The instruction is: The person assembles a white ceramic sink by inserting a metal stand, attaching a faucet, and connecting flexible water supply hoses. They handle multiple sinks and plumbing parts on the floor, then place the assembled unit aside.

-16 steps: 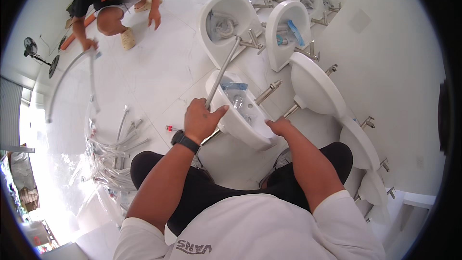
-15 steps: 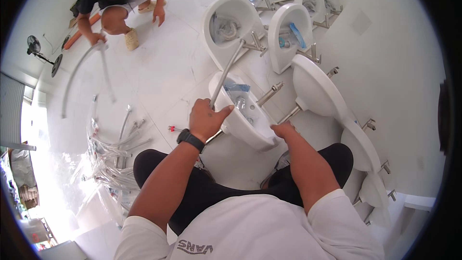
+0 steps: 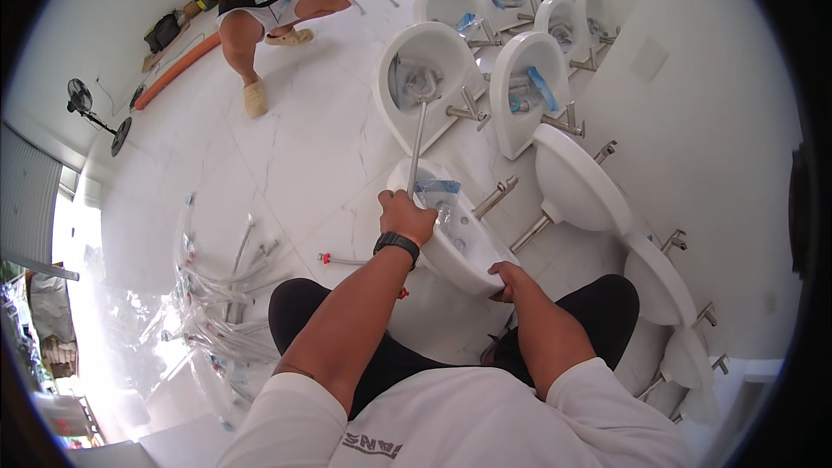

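Observation:
A small white wash basin (image 3: 472, 270) stands on the floor between my knees, with clear plastic-wrapped parts and a blue strip in its bowl and a metal tap (image 3: 496, 198) at its right side. My left hand (image 3: 407, 218), with a black watch on the wrist, is closed round a thin grey hose (image 3: 418, 152) at the basin's left rim. The hose slants up toward a larger basin (image 3: 389, 104) beyond. At the near right corner, my right hand (image 3: 506, 280) grips the basin's rim, thumb on top and fingers underneath.
Several more white basins with taps (image 3: 581, 178) line the right wall and far side. Left lies a pile of plastic-wrapped hoses (image 3: 217, 303); a red-ended hose (image 3: 345, 261) is nearer me. A co-worker (image 3: 260, 26) crouches far left, holding pale hoses. A black fan (image 3: 80, 95) stands behind.
My left hand has shifted right along with the hose, which stands more upright in view. The co-worker has lifted the hoses from the left to across the knees. The view has shifted slightly.

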`<state>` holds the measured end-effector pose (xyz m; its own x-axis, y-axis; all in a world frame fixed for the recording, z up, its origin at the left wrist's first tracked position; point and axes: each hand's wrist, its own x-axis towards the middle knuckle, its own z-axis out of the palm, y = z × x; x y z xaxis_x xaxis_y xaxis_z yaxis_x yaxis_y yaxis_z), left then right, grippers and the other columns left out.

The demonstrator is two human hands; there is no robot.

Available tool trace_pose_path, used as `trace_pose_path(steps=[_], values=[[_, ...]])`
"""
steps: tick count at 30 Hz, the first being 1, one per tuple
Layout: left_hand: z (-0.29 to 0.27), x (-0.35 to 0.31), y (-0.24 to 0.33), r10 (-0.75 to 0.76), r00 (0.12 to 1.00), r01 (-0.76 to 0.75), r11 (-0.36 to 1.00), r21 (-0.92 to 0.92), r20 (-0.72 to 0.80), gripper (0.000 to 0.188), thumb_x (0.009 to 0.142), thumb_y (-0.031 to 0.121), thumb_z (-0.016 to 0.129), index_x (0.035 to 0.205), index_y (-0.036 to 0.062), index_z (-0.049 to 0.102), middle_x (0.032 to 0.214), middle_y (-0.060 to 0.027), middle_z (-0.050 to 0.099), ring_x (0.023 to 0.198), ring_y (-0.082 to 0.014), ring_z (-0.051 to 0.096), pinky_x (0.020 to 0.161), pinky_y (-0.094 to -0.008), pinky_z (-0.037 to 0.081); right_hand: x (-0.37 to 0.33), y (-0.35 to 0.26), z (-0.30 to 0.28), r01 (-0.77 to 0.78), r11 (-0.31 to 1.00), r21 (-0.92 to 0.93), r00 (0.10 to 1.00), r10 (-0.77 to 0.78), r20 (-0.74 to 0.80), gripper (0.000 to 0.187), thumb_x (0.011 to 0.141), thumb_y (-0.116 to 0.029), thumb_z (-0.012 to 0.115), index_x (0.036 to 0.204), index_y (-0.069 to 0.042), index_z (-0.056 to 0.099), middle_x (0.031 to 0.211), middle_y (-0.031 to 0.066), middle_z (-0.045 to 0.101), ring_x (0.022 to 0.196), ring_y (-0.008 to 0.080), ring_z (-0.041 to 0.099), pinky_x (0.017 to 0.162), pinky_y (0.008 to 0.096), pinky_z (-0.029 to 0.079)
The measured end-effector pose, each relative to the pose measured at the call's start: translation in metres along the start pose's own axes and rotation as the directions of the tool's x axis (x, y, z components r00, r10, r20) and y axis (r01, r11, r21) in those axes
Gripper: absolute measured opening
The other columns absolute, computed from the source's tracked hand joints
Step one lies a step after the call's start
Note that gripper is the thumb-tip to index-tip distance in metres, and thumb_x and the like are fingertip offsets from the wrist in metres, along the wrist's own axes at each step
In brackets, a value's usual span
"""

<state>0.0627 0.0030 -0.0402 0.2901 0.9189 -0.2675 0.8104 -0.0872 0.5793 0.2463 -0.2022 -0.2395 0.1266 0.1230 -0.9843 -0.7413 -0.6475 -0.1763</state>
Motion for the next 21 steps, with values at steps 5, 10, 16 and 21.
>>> trace_pose_path(steps=[5, 10, 16, 21], values=[[-0.009, 0.012, -0.004, 0.019, 1.000, -0.019, 0.999, 0.033, -0.016, 0.051, 0.075, 0.023, 0.076, 0.114, -0.0073, 0.061, 0.133, -0.0265, 0.047, 0.102, -0.0468, 0.067, 0.094, -0.0502, 0.056, -0.003, 0.010, 0.024, 0.078, 0.991, 0.109, 0.997, -0.078, -0.004, 0.062, 0.082, -0.007, 0.070, 0.139, -0.002, 0.047, 0.132, 0.0208, 0.059, 0.109, 0.0399, 0.068, 0.086, 0.0623, 0.060], [-0.022, 0.022, -0.023, 0.007, 0.998, 0.000, 0.994, 0.111, -0.066, 0.047, 0.073, 0.022, 0.077, 0.109, -0.0054, 0.063, 0.127, -0.0256, 0.051, 0.105, -0.0436, 0.065, 0.096, -0.0486, 0.055, -0.011, 0.013, 0.059, 0.078, 0.995, 0.057, 0.995, -0.074, -0.070, 0.064, 0.085, -0.012, 0.069, 0.142, -0.006, 0.042, 0.134, 0.0187, 0.058, 0.116, 0.0402, 0.066, 0.094, 0.0616, 0.057], [-0.050, 0.044, -0.065, 0.013, 0.985, 0.022, 0.980, 0.199, -0.172, 0.048, 0.069, 0.026, 0.079, 0.103, -0.0058, 0.066, 0.111, -0.0273, 0.060, 0.109, -0.0421, 0.061, 0.096, -0.0481, 0.054, -0.021, 0.014, 0.111, 0.110, 0.994, -0.004, 0.994, -0.110, 0.008, 0.061, 0.089, -0.016, 0.072, 0.141, -0.002, 0.044, 0.137, 0.0191, 0.056, 0.112, 0.0400, 0.068, 0.081, 0.0578, 0.064], [-0.082, 0.074, -0.095, 0.050, 0.988, -0.001, 0.949, 0.315, -0.146, 0.053, 0.069, 0.028, 0.081, 0.105, -0.0080, 0.066, 0.112, -0.0306, 0.059, 0.104, -0.0444, 0.063, 0.095, -0.0481, 0.054, -0.026, 0.008, 0.149, 0.165, 0.976, -0.142, 0.962, -0.127, 0.243, 0.080, 0.094, -0.023, 0.069, 0.148, 0.008, 0.020, 0.140, 0.0254, 0.044, 0.116, 0.0397, 0.064, 0.070, 0.0485, 0.069]])
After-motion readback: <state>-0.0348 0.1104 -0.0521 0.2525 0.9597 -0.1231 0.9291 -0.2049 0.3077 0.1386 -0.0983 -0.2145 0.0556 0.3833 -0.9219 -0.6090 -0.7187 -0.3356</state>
